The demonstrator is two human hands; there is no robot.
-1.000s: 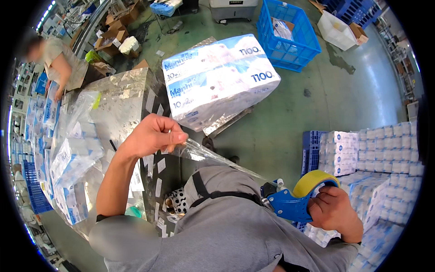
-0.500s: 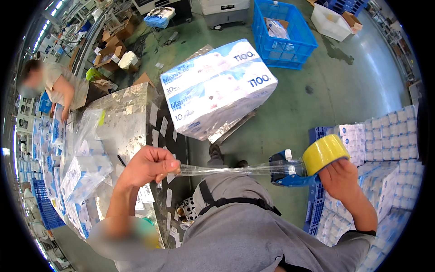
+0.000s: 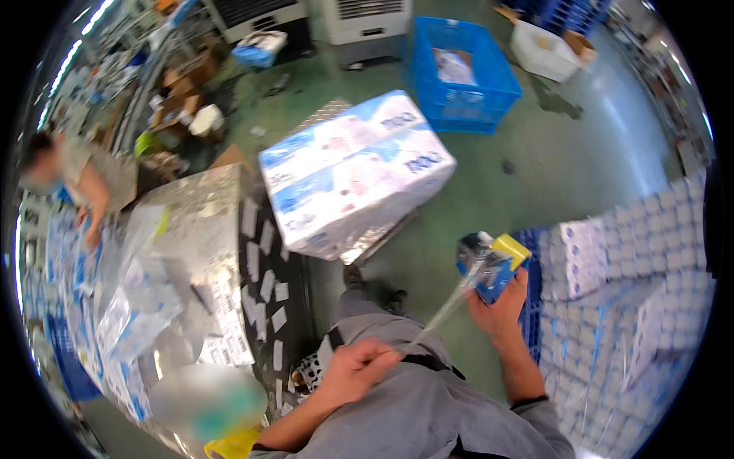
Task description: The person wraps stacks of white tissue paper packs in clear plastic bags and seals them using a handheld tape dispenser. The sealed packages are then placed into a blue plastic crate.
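Note:
A strip of clear tape (image 3: 446,310) runs taut and slanting in front of my body. Its loose end is pinched between the thumb and fingers of my left hand (image 3: 358,372), near my waist. On the right, my right hand (image 3: 501,312) grips a blue tape dispenser (image 3: 495,284) with a yellow roll, tilted so the roll is only partly visible. Beyond my feet a large plastic-wrapped white and blue package (image 3: 355,172) lies at an angle on a metal-topped stand (image 3: 375,237). Neither hand touches this package.
At my left stands a metal worktable (image 3: 206,191) bearing plastic-wrapped packs and white labels along its edge. A person (image 3: 92,180) works at its far left. Blue pallets and stacked wrapped packs (image 3: 627,260) stand right. Farther off are a blue crate (image 3: 466,99) and a white bin (image 3: 543,50).
Both hands have drawn down and inward, the left moving right from beside the worktable. The dispenser has turned, and the tape now slants instead of lying level. My view has shifted slightly.

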